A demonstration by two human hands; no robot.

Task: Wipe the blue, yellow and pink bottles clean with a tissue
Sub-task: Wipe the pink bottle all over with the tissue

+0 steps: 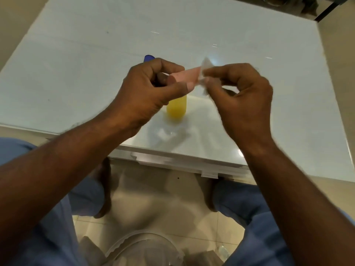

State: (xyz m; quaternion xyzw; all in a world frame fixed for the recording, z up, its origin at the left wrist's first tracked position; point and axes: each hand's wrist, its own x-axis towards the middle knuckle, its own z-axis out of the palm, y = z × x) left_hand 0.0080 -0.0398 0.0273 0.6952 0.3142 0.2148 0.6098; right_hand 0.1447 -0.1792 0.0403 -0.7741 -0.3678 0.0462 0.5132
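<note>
My left hand point(153, 87) grips the pink bottle point(185, 76) and holds it sideways above the table. My right hand point(240, 93) pinches a white tissue point(204, 71) against the bottle's right end. The yellow bottle point(176, 108) stands upright on the table just below my left hand, its top hidden by my fingers. The blue bottle point(148, 58) stands behind my left hand; only its upper part shows.
The white glossy table point(76, 64) has its near edge point(172, 160) just in front of my knees. A clear plastic container point(146, 246) sits on the tiled floor between my feet. Dark objects lie beyond the table's far right corner.
</note>
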